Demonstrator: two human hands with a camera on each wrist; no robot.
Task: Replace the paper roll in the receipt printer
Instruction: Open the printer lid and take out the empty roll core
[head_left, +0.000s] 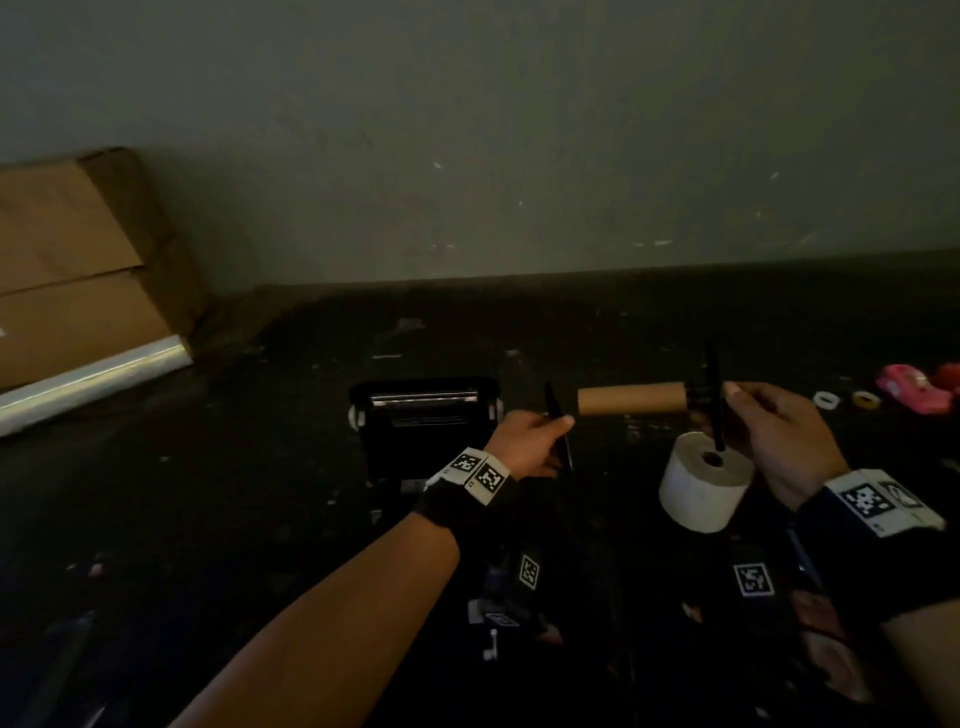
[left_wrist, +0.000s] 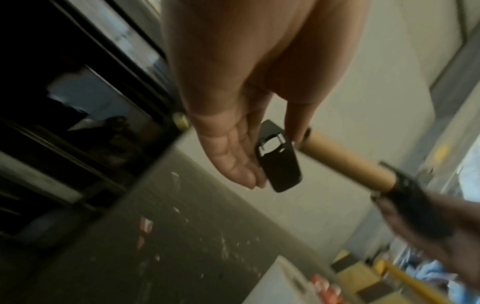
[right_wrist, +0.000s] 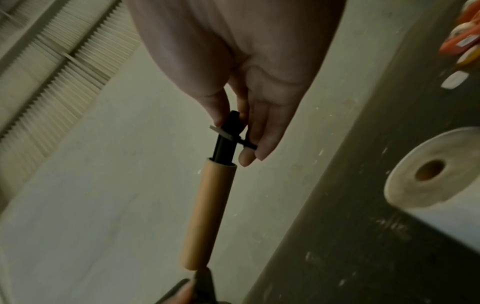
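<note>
Your right hand (head_left: 769, 431) pinches the black spindle (right_wrist: 225, 142) by its flange end, thumb on one side, fingers on the other, with the empty cardboard core (head_left: 631, 398) riding on it, level above the dark table (head_left: 260, 493). Your left hand (head_left: 524, 441) has its fingers curled on the loose black end cap (left_wrist: 279, 162), just clear of the core's free end. That core looks light, stiff and easily crushed, so slide it off by its middle. The fresh paper roll (head_left: 701, 488) stands on end below your right hand; likely heavier, so grip its flat sides. The receipt printer (head_left: 423, 415) sits open beyond your left hand.
</note>
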